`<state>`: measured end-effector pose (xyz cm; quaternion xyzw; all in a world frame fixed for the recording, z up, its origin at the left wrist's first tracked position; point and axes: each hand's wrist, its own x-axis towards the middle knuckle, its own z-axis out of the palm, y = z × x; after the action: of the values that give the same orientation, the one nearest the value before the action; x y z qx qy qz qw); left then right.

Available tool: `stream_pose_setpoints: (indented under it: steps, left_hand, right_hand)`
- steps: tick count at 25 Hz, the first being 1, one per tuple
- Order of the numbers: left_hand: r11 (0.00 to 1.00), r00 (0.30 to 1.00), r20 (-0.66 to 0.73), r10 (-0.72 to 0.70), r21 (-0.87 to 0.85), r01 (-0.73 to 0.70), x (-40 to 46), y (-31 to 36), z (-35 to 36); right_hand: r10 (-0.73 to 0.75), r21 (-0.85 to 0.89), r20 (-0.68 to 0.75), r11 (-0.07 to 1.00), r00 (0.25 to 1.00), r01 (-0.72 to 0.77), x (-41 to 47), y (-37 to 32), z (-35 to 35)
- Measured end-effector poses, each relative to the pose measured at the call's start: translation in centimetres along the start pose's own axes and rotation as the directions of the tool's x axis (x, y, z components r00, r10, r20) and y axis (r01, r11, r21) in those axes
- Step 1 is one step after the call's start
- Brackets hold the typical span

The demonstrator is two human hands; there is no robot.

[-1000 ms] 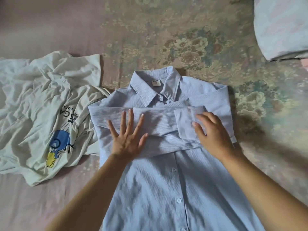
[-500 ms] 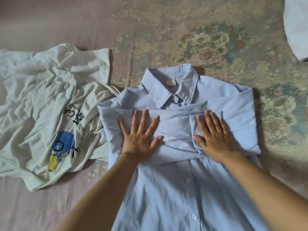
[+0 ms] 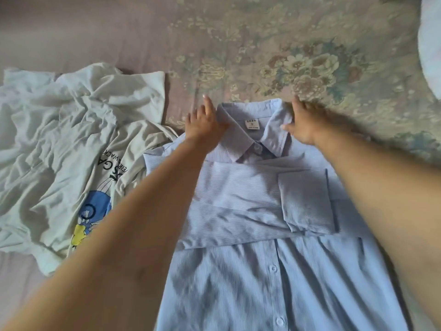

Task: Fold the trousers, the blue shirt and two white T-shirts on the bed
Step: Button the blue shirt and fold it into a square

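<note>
— Where was the blue shirt (image 3: 274,271) at that point?

— Flat on the bed (image 3: 262,44), front side up and buttoned, the collar (image 3: 241,139) pointing away from the person. Both sleeves (image 3: 238,199) were folded across the chest, one over the other, with a cuff (image 3: 307,201) lying on top toward the person's right.

— And the hands?

— Both were up at the collar. The left hand (image 3: 202,125) sat at the collar's left end, fingers stretched forward, resting on the cloth. I couldn't tell whether it pinched anything (there was a good deal of blur). The right hand (image 3: 303,125) was at the collar's right end, thumb out toward the label (image 3: 252,124); its fingers were smeared by motion, so I couldn't say if they gripped the fabric or merely touched it.

— Anything else lying about?

— A white T-shirt (image 3: 59,144), rumpled and unfolded, just to the left of the shirt, its edge touching the shirt's shoulder. It had a blue and yellow cartoon print (image 3: 91,218) with some lettering. At the far right edge a pale pillow (image 3: 430,48) showed partly. The bedcover was pinkish with a faded flower pattern.
</note>
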<state>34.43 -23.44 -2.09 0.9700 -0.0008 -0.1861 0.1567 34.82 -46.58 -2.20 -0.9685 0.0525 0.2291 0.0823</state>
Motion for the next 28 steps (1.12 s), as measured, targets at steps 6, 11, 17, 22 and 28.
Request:
stream_pose_setpoints:
  steps: [6,11,17,22,28]
  left_hand:
    - [0.92,0.981,0.046,0.187,-0.358,-0.158,1.0,-1.7,-2.4]
    - [0.822,0.878,-0.162,0.45,-0.309,-0.478,-6.8,-0.4,-5.4]
    - [0.533,0.534,-0.023,0.845,0.108,-0.839,-25.0,-1.6,-1.7]
    - [0.408,0.417,0.072,0.906,0.109,-0.906,-34.9,-3.7,4.8]
    - [0.431,0.431,0.294,0.853,0.067,-0.9,-39.4,-6.8,9.6]
  right_hand:
    - [-0.186,0.247,0.042,0.954,0.982,0.17,0.2,1.4,-2.6]
    - [-0.304,0.373,-0.042,0.879,0.952,0.297,-7.3,3.9,-5.6]
    - [-0.695,-0.19,-0.141,0.718,0.705,0.67,-25.4,7.7,-2.0]
    - [-0.76,-0.26,-0.005,0.629,0.65,0.733,-36.2,10.3,5.8]
    - [-0.728,-0.127,0.273,0.621,0.629,0.774,-41.3,10.0,14.5]
